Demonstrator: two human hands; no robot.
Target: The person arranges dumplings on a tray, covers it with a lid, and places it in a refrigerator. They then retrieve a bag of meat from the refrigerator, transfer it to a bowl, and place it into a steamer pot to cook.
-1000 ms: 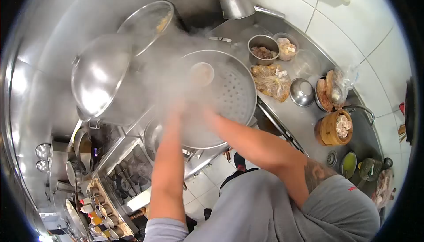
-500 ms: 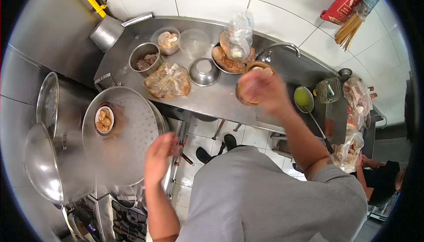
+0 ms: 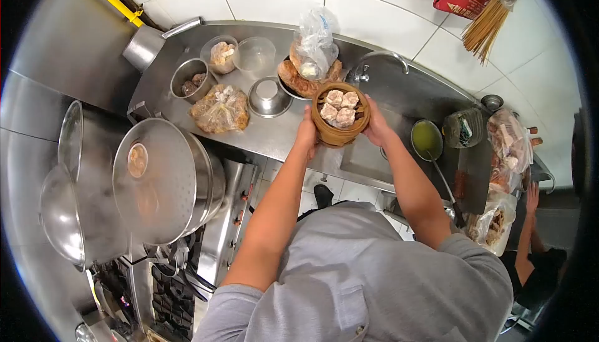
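Observation:
A round bamboo steamer basket [image 3: 337, 138] is held between my two hands over the front of the steel counter. Several pale, open-topped dumplings [image 3: 345, 117] sit inside it. My left hand [image 3: 306, 133] wraps round its left side, and my right hand [image 3: 377, 123] grips the right side. Just behind the basket stands a bowl of sausage-like meat [image 3: 301, 82] with a clear plastic bag [image 3: 317, 42] on top. Left of it, an upturned metal bowl [image 3: 269, 97] rests on the counter.
At left, a steaming perforated pot [image 3: 163, 186] holds a small white dish [image 3: 137, 160]. A bag of food [image 3: 219, 110] and a metal pot [image 3: 192, 80] stand on the counter. The sink [image 3: 399, 102] and a ladle in green liquid [image 3: 427, 139] lie right. A co-worker's arm [image 3: 529, 229] shows far right.
My left hand has moved from beside the steaming pot to the bamboo basket. My right hand, earlier blurred above the basket, now grips its side. The view has shifted slightly.

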